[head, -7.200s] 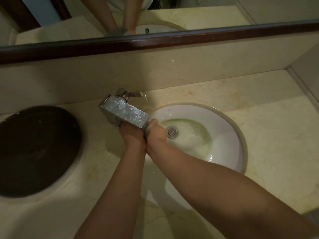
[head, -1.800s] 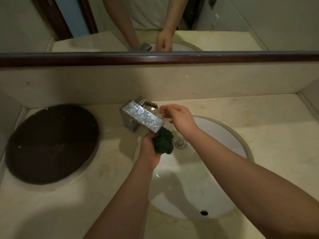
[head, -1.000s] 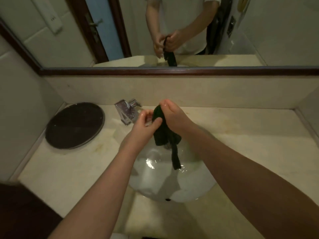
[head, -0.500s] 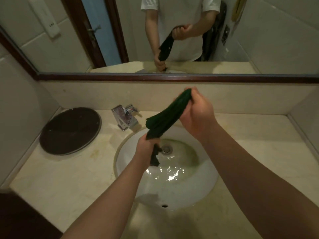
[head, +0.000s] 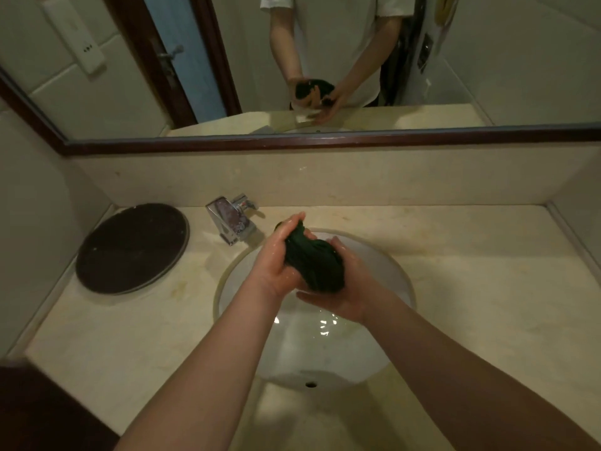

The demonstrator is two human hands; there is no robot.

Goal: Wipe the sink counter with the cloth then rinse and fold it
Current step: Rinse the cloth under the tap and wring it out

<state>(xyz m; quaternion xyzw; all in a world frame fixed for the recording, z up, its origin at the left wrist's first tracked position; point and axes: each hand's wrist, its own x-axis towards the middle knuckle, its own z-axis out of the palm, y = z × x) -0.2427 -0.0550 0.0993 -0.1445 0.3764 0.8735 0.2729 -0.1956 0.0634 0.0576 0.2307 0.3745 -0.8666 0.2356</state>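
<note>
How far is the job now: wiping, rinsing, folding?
Wiping cannot be judged from here. Rinsing looks done: the hands are wet and water sits in the basin. In hand: left hand and right hand squeeze the bunched green cloth. Folding is left.

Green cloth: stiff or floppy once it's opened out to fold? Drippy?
Likely floppy: the cloth is crumpled into a soft wad between the left hand and right hand. Probably wet and heavy for its size; both hands glisten. May drip, so open it over the sink.
</note>
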